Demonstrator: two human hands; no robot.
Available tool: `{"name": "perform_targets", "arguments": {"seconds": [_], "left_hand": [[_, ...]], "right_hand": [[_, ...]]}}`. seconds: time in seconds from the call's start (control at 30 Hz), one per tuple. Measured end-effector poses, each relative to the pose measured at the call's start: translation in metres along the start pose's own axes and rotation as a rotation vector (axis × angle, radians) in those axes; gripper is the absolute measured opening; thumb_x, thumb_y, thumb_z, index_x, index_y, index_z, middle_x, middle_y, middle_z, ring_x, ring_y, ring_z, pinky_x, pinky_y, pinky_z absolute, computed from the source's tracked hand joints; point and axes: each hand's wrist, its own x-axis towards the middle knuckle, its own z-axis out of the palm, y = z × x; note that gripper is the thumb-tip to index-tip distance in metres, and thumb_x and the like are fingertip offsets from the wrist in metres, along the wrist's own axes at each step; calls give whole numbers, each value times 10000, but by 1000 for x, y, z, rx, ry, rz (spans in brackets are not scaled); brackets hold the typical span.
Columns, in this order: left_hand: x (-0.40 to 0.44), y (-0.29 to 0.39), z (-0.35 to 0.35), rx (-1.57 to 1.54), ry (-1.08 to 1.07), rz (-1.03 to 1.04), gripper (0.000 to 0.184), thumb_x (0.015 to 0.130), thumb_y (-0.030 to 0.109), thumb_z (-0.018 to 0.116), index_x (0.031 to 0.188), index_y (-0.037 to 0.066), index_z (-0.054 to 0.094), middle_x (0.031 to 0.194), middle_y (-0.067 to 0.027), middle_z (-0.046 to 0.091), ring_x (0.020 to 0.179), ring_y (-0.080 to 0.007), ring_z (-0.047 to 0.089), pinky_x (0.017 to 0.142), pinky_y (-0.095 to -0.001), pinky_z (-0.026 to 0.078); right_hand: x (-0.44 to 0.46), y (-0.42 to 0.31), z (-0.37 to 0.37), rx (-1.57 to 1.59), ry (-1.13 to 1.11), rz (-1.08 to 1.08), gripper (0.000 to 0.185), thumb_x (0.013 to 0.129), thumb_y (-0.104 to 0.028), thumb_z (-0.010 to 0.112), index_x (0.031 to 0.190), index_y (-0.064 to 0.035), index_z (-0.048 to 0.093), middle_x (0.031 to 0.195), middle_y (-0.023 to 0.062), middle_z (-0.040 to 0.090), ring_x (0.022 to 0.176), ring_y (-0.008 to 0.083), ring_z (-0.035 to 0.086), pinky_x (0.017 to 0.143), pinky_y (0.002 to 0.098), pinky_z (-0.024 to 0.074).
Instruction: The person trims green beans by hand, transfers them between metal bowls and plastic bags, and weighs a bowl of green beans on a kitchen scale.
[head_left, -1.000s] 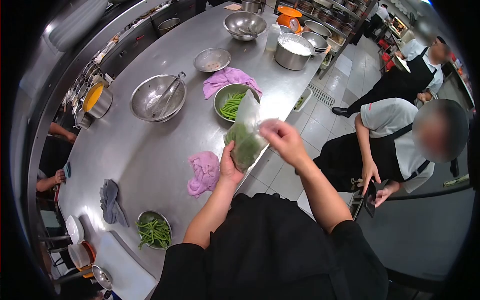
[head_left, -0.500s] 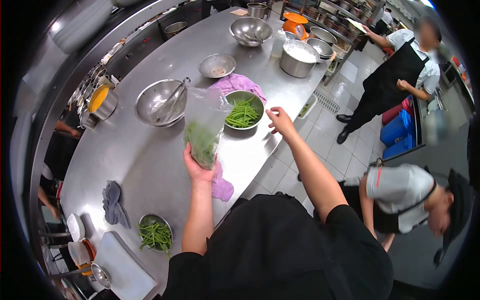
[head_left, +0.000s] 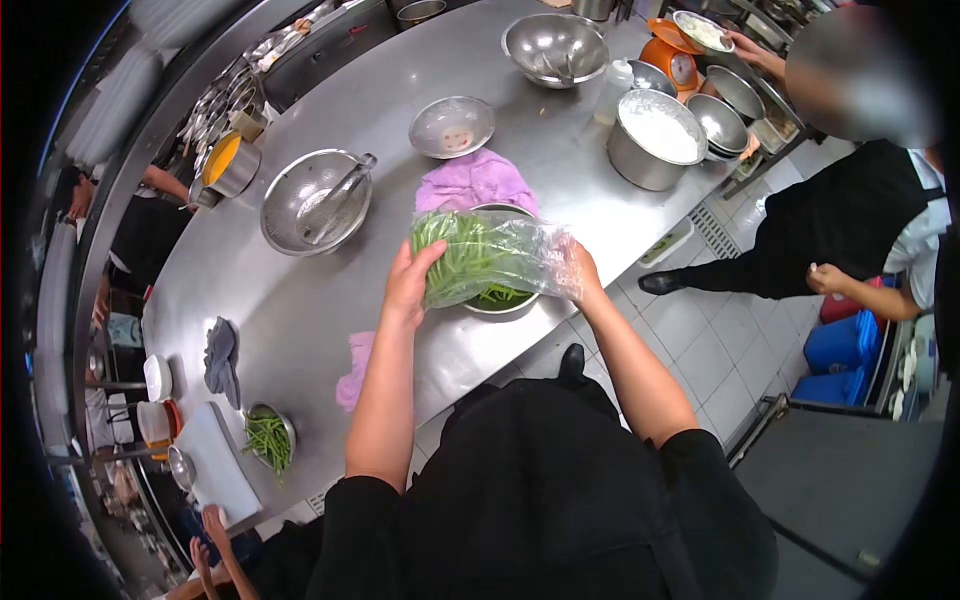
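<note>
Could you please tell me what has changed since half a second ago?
The plastic bag was upright in the left hand; it has moved right and now lies sideways over the bean bowl. The right hand, free then, has gripped its right end. The grey cloth stayed in place.

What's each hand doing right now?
Left hand: closed on the filled end of the plastic bag of green beans.
Right hand: holding the bag's other end.
</note>
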Motion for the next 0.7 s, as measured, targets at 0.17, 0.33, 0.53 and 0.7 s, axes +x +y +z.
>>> {"name": "perform_targets", "arguments": {"seconds": [0.17, 0.33, 0.53, 0.7], "left_hand": [[13, -17, 52, -156, 13, -85, 380, 898, 160, 636, 1240, 36, 525, 1120, -83, 637, 983, -192, 646, 853, -353, 539], [34, -29, 69, -390, -29, -207, 370, 908, 206, 605, 1232, 34, 555, 1130, -112, 649, 997, -230, 653, 862, -387, 549], [53, -16, 85, -637, -114, -197, 418, 904, 298, 577, 1235, 43, 576, 1147, -110, 663, 1018, -268, 659, 906, -413, 538], [76, -23, 92, -926, -290, -127, 423, 877, 380, 584, 1198, 106, 608, 1111, -51, 683, 975, -231, 680, 727, -383, 598]], "right_hand": [[15, 14, -65, 164, -51, -40, 318, 851, -242, 629, 1091, -34, 604, 942, 139, 685, 889, 255, 661, 781, 362, 499], [39, 24, -96, 274, -172, 143, 182, 867, -208, 604, 849, -44, 527, 681, 122, 654, 592, 210, 668, 590, 337, 500], [49, 16, -119, 307, -100, 127, 265, 891, -238, 615, 781, -58, 454, 600, 94, 603, 510, 194, 644, 526, 324, 479], [62, 15, -149, 312, -18, 93, 269, 882, -213, 628, 770, -49, 447, 618, 90, 590, 507, 195, 642, 484, 305, 475]]}}
